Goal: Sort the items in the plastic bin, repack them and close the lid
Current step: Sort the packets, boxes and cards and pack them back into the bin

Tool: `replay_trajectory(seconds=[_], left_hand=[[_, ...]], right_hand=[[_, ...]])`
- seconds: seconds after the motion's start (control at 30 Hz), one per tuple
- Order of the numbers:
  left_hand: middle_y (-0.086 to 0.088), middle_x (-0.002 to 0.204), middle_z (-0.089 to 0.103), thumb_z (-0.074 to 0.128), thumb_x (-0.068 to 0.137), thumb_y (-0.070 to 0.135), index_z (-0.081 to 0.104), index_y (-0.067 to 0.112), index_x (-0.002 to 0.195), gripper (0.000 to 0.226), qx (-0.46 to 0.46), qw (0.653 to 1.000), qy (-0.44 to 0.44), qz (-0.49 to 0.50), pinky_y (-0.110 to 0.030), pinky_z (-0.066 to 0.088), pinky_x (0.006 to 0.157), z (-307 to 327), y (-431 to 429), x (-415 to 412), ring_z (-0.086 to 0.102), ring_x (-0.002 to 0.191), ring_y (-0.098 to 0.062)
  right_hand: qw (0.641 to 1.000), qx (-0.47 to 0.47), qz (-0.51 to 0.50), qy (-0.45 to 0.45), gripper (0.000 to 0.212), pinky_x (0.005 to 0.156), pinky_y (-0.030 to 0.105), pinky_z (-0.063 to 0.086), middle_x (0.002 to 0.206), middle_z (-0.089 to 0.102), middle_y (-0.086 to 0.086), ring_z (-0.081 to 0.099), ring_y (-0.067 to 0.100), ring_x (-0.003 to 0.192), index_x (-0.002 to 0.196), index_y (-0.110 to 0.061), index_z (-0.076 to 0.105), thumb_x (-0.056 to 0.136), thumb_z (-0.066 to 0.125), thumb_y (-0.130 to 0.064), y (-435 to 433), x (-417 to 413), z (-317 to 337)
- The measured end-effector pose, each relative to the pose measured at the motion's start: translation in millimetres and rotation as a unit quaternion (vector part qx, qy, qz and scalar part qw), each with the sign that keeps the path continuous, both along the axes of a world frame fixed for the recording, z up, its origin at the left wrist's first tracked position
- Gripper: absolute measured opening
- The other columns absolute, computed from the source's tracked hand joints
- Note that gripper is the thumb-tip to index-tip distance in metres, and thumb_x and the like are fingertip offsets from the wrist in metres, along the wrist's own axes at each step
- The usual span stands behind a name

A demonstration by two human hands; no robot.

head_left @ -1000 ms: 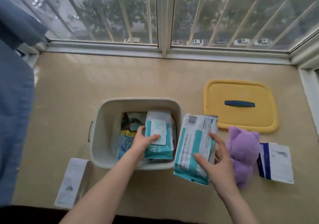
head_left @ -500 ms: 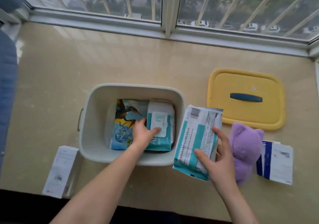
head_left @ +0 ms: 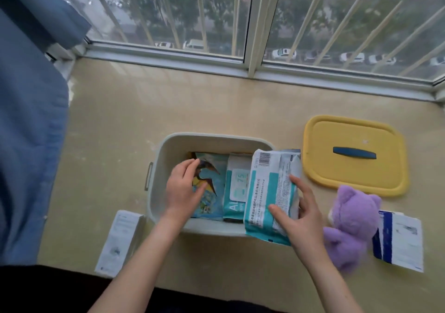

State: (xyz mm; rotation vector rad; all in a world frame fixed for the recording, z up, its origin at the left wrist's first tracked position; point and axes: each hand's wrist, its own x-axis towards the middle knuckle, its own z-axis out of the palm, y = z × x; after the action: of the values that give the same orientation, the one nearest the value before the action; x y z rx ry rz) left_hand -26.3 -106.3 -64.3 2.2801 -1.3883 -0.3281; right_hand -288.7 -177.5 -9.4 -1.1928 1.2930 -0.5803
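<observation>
While gripping teal pack (head_left: 269, 187) in right hand (head_left: 303, 218) over right rim of bin (head_left: 212, 137), lower flat beside wipes (head_left: 237, 192) inside; rest open left hand (head_left: 183, 189) on colourful packet (head_left: 209, 199).

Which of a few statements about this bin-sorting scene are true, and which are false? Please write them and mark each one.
1. The yellow lid is closed on the bin. False: it lies flat to the bin's right.
2. The right hand holds a teal-and-white pack over the bin's right edge. True.
3. The left hand reaches into the bin, over a colourful packet. True.
4. The purple plush toy sits inside the bin. False: it lies outside, to the right.
5. A white box lies outside the bin, to its left. True.
</observation>
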Motion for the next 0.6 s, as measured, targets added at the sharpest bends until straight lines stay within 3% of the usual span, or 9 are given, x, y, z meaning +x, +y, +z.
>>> replay_trajectory(seconds=[0.17, 0.3, 0.43, 0.6], left_hand=[[-0.009, 0.132, 0.054, 0.075, 0.078, 0.024, 0.051, 0.007, 0.133, 0.062, -0.014, 0.998, -0.053, 0.043, -0.038, 0.042, 0.102, 8.3, 27.6, 46.6, 0.051, 0.12, -0.024], [-0.01, 0.139, 0.05, 0.076, 0.079, 0.025, 0.047, 0.007, 0.137, 0.067, 0.024, 0.997, -0.036, 0.068, -0.039, 0.039, 0.105, -9.1, 42.8, 65.0, 0.047, 0.127, -0.026], [-0.005, 0.145, 0.045, 0.077, 0.077, 0.023, 0.045, 0.009, 0.14, 0.073, 0.044, 0.998, -0.019, 0.039, -0.04, 0.042, 0.104, -22.6, 53.8, 73.8, 0.044, 0.131, -0.021], [0.0, 0.15, 0.039, 0.079, 0.075, 0.023, 0.042, 0.013, 0.143, 0.078, 0.034, 0.999, -0.004, 0.035, -0.036, 0.04, 0.106, -30.0, 57.5, 75.7, 0.038, 0.136, -0.017]], right_hand=[[0.999, -0.01, 0.033, -0.014, 0.063, 0.067, 0.017, 0.056, 0.129, 0.051, -0.014, 0.058, 0.004, 0.111, 0.123, -0.043, 0.05, 0.083, 0.071, 0.0, -9.2, 60.4, -7.2], [0.998, 0.023, 0.055, 0.024, 0.064, 0.065, 0.022, 0.059, 0.128, 0.052, -0.012, 0.061, 0.007, 0.106, 0.127, -0.045, 0.048, 0.084, 0.07, -0.002, -8.3, 78.2, -35.8], [0.996, 0.03, 0.046, 0.066, 0.063, 0.06, 0.015, 0.054, 0.128, 0.054, -0.005, 0.063, 0.002, 0.095, 0.13, -0.038, 0.047, 0.084, 0.069, -0.001, -5.7, 81.7, -57.6], [0.991, 0.036, 0.067, 0.109, 0.067, 0.061, 0.01, 0.052, 0.128, 0.055, -0.003, 0.062, 0.007, 0.101, 0.136, -0.04, 0.04, 0.086, 0.066, -0.004, -9.2, 82.2, -74.5]])
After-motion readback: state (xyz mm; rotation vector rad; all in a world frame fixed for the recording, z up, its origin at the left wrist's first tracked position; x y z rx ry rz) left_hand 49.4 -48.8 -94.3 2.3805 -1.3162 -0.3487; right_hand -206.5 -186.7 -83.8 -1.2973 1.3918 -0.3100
